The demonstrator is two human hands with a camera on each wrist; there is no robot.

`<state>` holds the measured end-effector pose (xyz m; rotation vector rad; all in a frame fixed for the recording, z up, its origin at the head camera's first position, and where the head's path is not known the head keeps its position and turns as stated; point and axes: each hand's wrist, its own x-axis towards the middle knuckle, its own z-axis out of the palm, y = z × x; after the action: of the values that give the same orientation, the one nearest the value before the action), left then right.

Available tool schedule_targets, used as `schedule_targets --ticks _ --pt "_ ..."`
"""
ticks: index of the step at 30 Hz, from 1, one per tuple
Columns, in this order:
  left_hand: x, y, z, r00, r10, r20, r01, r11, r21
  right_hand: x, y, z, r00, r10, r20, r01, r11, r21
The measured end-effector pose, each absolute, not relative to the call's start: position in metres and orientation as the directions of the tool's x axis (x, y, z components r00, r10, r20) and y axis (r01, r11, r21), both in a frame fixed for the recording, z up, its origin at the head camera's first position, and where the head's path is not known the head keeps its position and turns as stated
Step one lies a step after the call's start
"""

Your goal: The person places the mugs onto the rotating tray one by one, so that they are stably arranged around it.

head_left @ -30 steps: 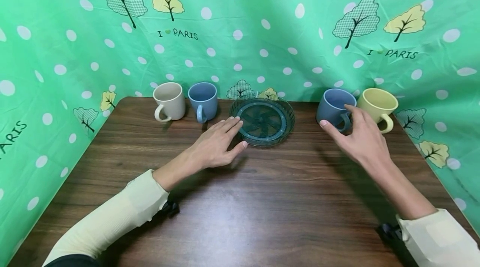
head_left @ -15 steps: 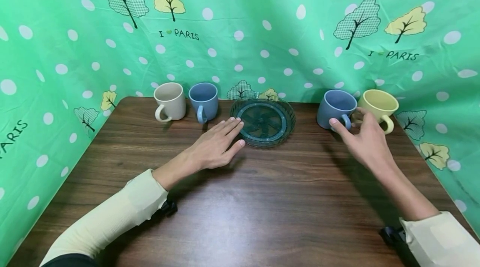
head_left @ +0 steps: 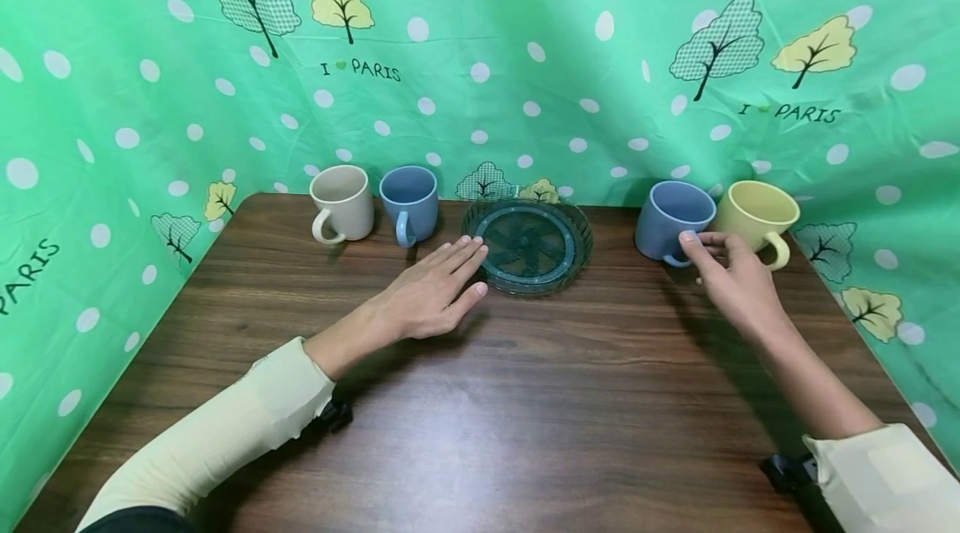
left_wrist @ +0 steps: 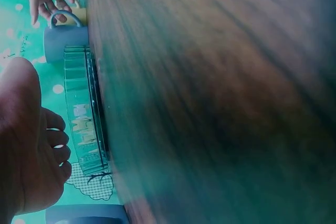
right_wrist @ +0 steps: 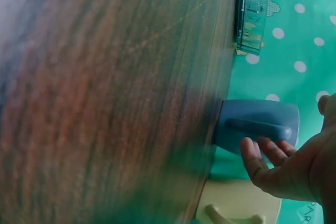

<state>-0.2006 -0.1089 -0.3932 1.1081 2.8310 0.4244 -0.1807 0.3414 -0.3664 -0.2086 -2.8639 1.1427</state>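
Observation:
In the head view my right hand is at the handle side of a blue mug at the back right. Both wrist views show its fingers loosely bent beside the mug's handle, the thumb apart from them; whether they touch it I cannot tell. Right beside stands a yellow mug, partly behind this hand. My left hand, fingers straight and palm down, is at the left front edge of a dark green, see-through fluted dish. It holds nothing; contact with the dish is unclear.
A white mug and a second blue mug stand upright at the back left of the dark wooden table. Green dotted cloth hangs behind the table and along its sides.
My right hand has moved slightly to the right, from the blue mug's front to its handle, with thumb and fingers drawing closer together. The left hand and all the mugs stay put.

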Motion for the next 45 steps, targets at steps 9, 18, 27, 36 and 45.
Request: schedule_targets --ticks 9,18,27,36,45 --pt "-0.2 -0.111 -0.396 -0.716 0.697 0.029 0.674 0.68 0.287 -0.186 0.349 -0.375 -0.994 0.095 -0.048 0.091 0.535 -0.84" --pt "-0.2 -0.109 -0.396 -0.714 0.699 0.019 0.673 0.679 0.294 -0.189 0.361 -0.382 -0.997 0.021 -0.071 0.074 0.213 -0.974" --pt "-0.2 -0.109 -0.397 -0.718 0.696 0.006 0.668 0.686 0.288 -0.192 0.364 -0.387 -0.99 -0.094 -0.108 0.103 0.058 -0.993" --pt "-0.202 -0.109 -0.398 -0.715 0.699 0.004 0.669 0.684 0.292 -0.197 0.368 -0.39 -0.964 -0.245 -0.106 0.135 -0.105 -0.985" --pt "-0.202 -0.109 -0.396 -0.718 0.696 -0.01 0.666 0.69 0.283 -0.202 0.369 -0.393 -0.931 -0.359 -0.059 0.138 -0.198 -0.971"
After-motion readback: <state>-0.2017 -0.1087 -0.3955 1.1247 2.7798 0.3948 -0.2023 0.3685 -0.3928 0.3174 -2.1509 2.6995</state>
